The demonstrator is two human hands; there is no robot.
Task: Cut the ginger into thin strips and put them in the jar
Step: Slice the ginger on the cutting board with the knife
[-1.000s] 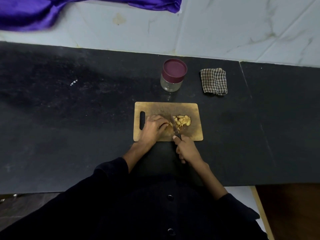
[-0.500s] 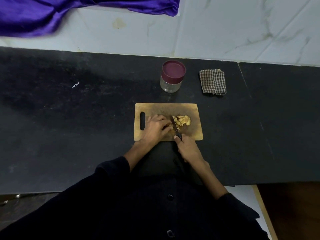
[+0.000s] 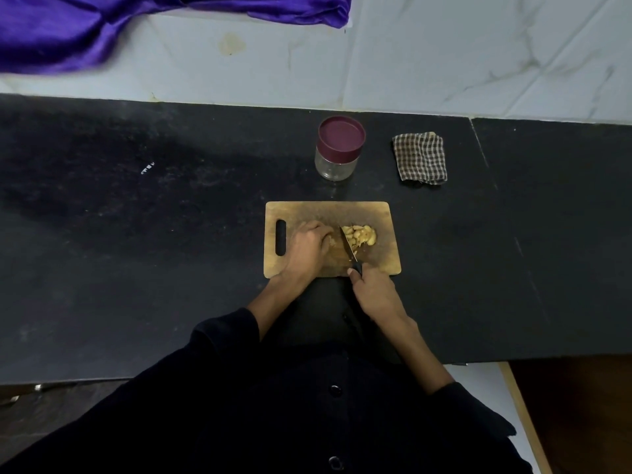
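Note:
A wooden cutting board (image 3: 328, 212) lies on the black counter in front of me. A pile of yellow cut ginger pieces (image 3: 360, 235) sits on its right half. My left hand (image 3: 306, 249) lies on the board with curled fingers over a small ginger piece (image 3: 331, 240), mostly hidden under the fingertips. My right hand (image 3: 374, 290) grips the black handle of a knife (image 3: 348, 246), whose blade runs between my left fingers and the pile. A clear glass jar (image 3: 337, 150) with a maroon lid on stands behind the board.
A folded checked cloth (image 3: 420, 158) lies to the right of the jar. Purple fabric (image 3: 102, 25) drapes over the white tiled wall at the back left. The black counter (image 3: 136, 234) stretches wide on both sides; its front edge is near my body.
The knife blade has shifted slightly left and forward, closer to my left fingertips. My left hand stays curled over the ginger piece. The jar, cloth and board have not moved.

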